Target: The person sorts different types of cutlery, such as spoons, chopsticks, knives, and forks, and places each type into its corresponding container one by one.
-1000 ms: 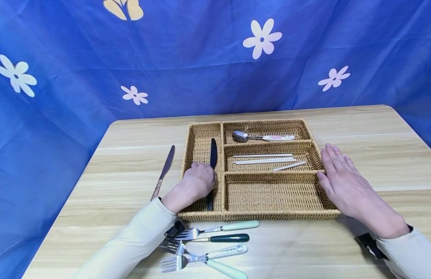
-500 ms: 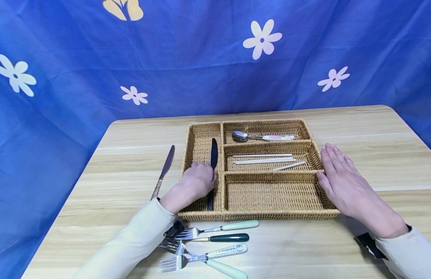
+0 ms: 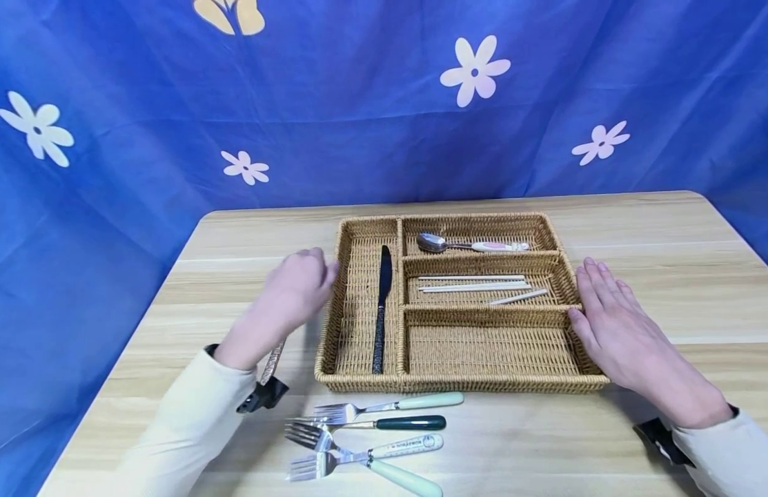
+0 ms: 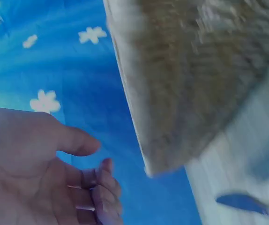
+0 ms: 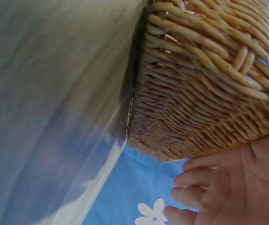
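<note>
My left hand (image 3: pixel 290 290), blurred, hovers over the table just left of the wicker cutlery tray (image 3: pixel 489 382). Its fingers are loosely bent and nothing is in them; the left wrist view shows the thumb apart from the fingers. Below it lies a table knife (image 4: pixel 242 201), whose patterned handle (image 3: pixel 272 362) shows beside the wrist while the hand hides its blade in the head view. In the tray's left compartment a black knife (image 3: pixel 382 290) lies lengthwise. My right hand (image 3: pixel 626 338) rests with straight fingers along the tray's right outer wall.
Several forks (image 3: pixel 340 455) with green and white handles lie in front of the tray, some overlapping. A spoon (image 3: pixel 470 245) occupies the back compartment, and several white chopsticks (image 3: pixel 473 286) the middle one. A blue flowered cloth (image 3: pixel 359 124) hangs behind the table (image 3: pixel 669 276).
My left hand has let go of the black knife, risen out of the left compartment and moved left over the table knife. The right hand stays at the tray's side.
</note>
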`<state>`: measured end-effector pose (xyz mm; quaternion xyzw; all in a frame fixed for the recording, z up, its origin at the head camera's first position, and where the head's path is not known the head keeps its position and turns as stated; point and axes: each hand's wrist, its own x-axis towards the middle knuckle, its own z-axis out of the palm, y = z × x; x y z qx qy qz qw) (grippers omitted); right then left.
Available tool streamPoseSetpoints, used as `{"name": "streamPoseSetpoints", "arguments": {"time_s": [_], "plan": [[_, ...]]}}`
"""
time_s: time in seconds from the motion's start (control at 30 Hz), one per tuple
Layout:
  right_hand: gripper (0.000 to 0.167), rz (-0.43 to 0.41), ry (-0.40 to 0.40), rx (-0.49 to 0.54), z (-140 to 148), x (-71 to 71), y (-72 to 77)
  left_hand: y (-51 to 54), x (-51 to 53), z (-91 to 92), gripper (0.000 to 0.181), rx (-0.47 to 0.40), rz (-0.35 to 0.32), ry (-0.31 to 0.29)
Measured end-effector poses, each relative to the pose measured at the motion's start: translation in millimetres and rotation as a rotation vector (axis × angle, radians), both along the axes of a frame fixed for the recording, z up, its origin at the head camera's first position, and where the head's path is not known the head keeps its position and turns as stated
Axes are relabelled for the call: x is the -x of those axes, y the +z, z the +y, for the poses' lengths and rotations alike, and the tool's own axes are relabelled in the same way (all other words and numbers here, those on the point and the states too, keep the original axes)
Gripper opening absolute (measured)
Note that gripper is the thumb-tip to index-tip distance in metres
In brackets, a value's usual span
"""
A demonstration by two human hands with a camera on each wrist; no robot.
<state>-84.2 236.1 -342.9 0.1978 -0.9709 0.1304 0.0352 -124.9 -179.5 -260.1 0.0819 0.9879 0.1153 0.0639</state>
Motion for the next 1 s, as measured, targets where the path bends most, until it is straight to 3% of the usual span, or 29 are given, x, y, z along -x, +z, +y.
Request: {"name": "streamPoseSetpoints", "arguments": {"time_s": [0.2, 0.47, 0.73, 1.0], "plan": [[0.061, 0.0, 0.001, 0.0, 0.9, 1.6, -0.3, -12.9, -5.2, -36.1, 0.034, 0.067, -0.038, 0.07], [0.062, 0.0, 0.003, 0.009, 0.9, 0.9, -1.8, -43.8, -15.3, -62.6, 0.048, 0.136, -0.056, 0.13], [0.061, 0.006, 0.0, 0.015, 2.0, -0.6, -4.0, -70.5, -20.5, -66.6, 0.057, 0.228, -0.106, 0.166], [0.061, 0.023, 0.004, 0.015, 1.3, 0.2, -4.2, -76.0, -23.5, -62.9, 0.057, 0.25, -0.151, 0.155]]}}
